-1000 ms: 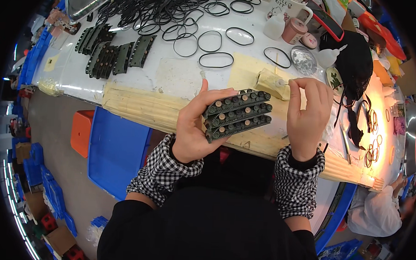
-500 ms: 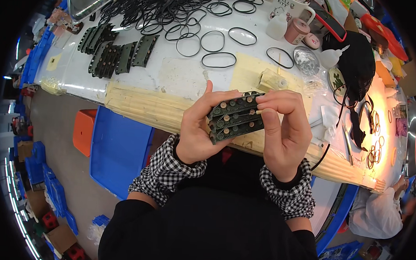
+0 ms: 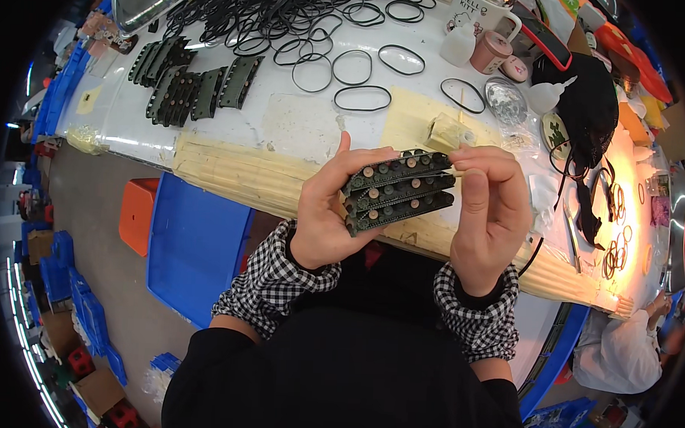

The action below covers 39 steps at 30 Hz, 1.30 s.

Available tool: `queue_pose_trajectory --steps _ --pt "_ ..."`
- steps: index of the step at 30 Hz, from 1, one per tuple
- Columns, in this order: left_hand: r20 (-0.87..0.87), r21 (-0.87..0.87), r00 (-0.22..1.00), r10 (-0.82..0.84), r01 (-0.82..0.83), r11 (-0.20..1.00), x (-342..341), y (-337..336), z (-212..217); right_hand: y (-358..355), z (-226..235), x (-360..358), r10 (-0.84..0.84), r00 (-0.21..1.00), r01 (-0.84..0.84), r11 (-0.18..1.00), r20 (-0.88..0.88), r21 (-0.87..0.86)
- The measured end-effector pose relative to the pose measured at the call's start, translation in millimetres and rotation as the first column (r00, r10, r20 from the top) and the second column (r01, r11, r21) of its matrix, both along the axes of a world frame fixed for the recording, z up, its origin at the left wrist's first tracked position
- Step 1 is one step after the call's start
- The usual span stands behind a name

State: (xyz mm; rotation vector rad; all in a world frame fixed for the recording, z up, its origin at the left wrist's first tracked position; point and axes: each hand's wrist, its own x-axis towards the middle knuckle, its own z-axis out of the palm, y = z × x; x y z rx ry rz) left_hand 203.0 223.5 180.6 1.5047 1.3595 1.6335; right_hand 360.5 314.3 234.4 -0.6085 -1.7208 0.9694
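Note:
My left hand [image 3: 322, 206] is closed around a small stack of dark green studded strips [image 3: 401, 187], held tilted above the table's front edge. Rows of copper-coloured and dark round studs show on their upper sides. At the right end of the stack, my right hand [image 3: 492, 212] pinches a thin pale stick [image 3: 456, 172] between thumb and fingers. Its tip is close to the top strip; whether it touches, I cannot tell. More strips of the same kind [image 3: 173, 96] lie grouped at the table's left.
Black elastic loops [image 3: 251, 18] are heaped at the back, with single ones spread nearer. A tape-wrapped block [image 3: 449, 132] sits beyond my right hand. A mug [image 3: 478, 15], a pink jar [image 3: 490, 52] and a black bag [image 3: 584, 102] crowd the right. A blue bin [image 3: 194, 246] is below left.
My right hand has moved right with the pale stick, from over the strips to just past their right end, uncovering that end. My left hand and the stack stay put.

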Motion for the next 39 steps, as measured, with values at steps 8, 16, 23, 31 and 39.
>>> queue_pose_trajectory --steps 8,16,23,31,39 --pt "0.042 0.05 0.999 -0.034 0.032 0.998 -2 1 -2 45 -7 25 -0.564 0.78 0.33 0.739 0.271 0.588" --pt "0.004 0.025 0.999 -0.032 0.031 0.999 -4 0 1 25 0 20 -0.374 0.914 0.274 0.853 0.155 0.444" --pt "0.098 0.018 0.995 -0.006 0.004 1.0 1 2 1 -3 -5 3 0.083 0.991 -0.096 0.988 0.106 0.125" --pt "0.091 0.018 0.996 0.012 -0.014 1.0 1 0 -1 -5 -6 -2 0.071 0.988 -0.093 0.983 0.14 0.159" --pt "0.095 0.023 0.995 0.012 -0.014 1.0 1 2 -1 -5 -6 -4 0.056 0.987 -0.084 0.979 0.15 0.185"
